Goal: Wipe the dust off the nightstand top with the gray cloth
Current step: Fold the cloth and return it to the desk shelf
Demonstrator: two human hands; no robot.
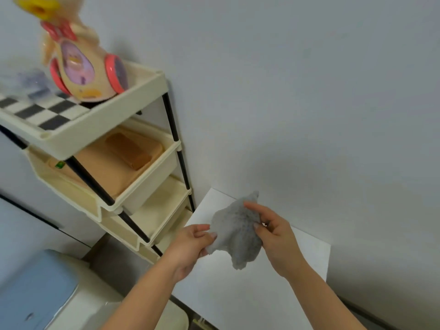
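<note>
Gray cloth (235, 232), white nightstand top (297, 270), checkered shelf (42, 110).

A bunched gray cloth (238, 232) is held between both hands over the white tabletop (302, 270) of the nightstand, which is set against a pale wall (297, 91). Its left edge is pinched by the left hand (190, 248), thumb and fingers (202, 228) closed on the fabric, while its right side is gripped by the right hand (276, 239), the index finger extended along the top. Whether the hanging lower end touches the surface cannot be told. Just left of the tabletop a cream tiered rack (114, 115) with black posts is seen. A toy duck (81, 60) and a checkered board (47, 113) are carried on its top tier, and a tan box (107, 167) is lodged in the second.
</note>
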